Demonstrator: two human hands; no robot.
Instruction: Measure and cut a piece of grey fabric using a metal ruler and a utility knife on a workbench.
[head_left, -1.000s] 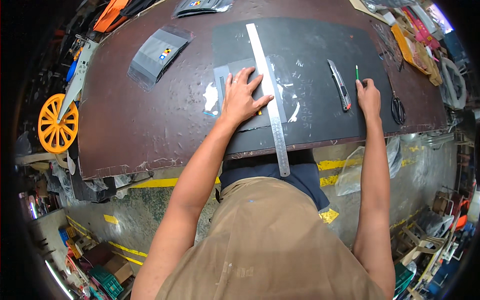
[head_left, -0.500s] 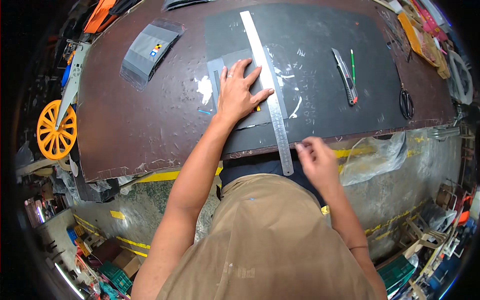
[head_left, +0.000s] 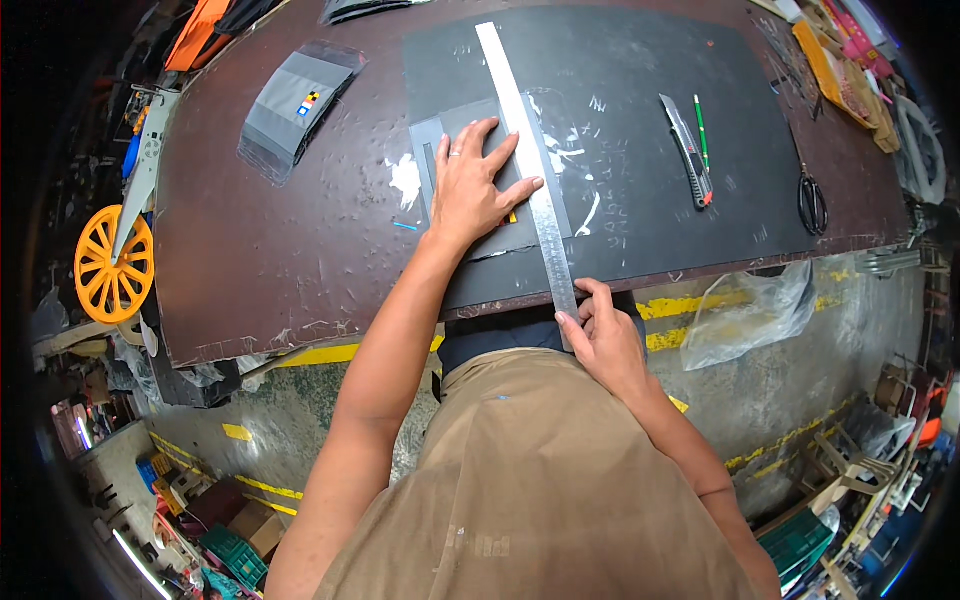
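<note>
Two hands on the job in the head view, so here's how it sits: the left hand [head_left: 480, 185] is spread flat, fingers fanned out, pressing down on a grey sheet piece [head_left: 470, 135] that lies on a big dark cutting mat [head_left: 640, 90] covering the middle of the brown tabletop [head_left: 270, 260]. Thumb side of that hand touches the long steel ruler [head_left: 530, 160], which runs from about 12 o'clock down to the near edge of the tabletop, tilted a bit toward 5 o'clock, and its lower end sticks out past the edge. The right hand [head_left: 600, 335] is down there at that overhanging end, fingers curled and pinching the ruler tip between thumb and fingertips. Off at 3 o'clock from the ruler, well apart from both hands, a utility knife [head_left: 687, 150] and a green pen [head_left: 701, 130] lie side by side on the mat, and black scissors [head_left: 811, 203] sit further right near the mat's edge. Up at 10 o'clock there's a grey packet in clear plastic [head_left: 295, 105] lying on the bare tabletop. Way out at 9 o'clock, off the tabletop, an orange spoked wheel [head_left: 113, 265].
</note>
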